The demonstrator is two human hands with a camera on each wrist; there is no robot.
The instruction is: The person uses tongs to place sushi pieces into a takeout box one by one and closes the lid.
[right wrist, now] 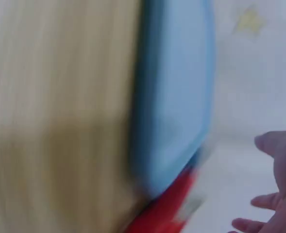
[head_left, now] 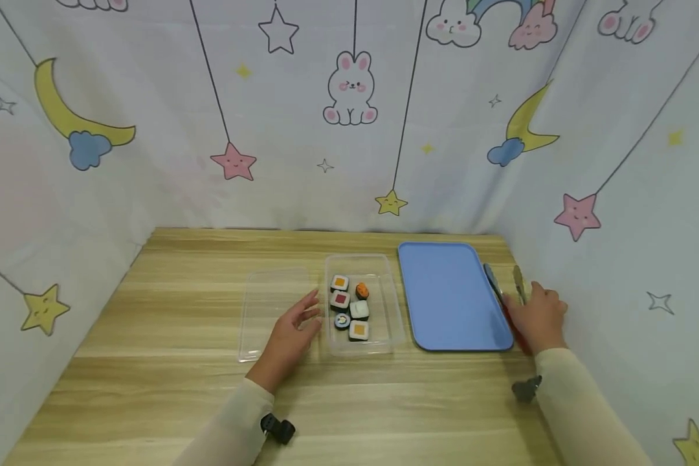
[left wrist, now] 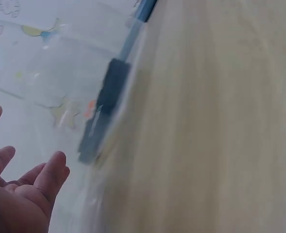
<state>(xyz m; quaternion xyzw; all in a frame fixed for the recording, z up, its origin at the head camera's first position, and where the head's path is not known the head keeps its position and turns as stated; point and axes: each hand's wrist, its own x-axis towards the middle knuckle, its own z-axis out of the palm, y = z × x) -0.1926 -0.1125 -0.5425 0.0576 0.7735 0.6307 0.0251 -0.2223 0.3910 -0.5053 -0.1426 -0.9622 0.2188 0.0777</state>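
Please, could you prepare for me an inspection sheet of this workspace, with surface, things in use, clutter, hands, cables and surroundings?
Surface: wood-grain table.
Things in use: clear container holding six sushi pieces; clear lid to its left; blue tray to its right; red-handled tongs along the tray's right side.
Clutter: nothing seen.
Left hand: fingers extended beside the container's left wall; contact cannot be told.
Right hand: at the tongs, fingers extended in the wrist view; contact unclear.
Cables: nothing seen.
Surroundings: white curtain printed with stars, moons and rabbits, behind and at both sides.
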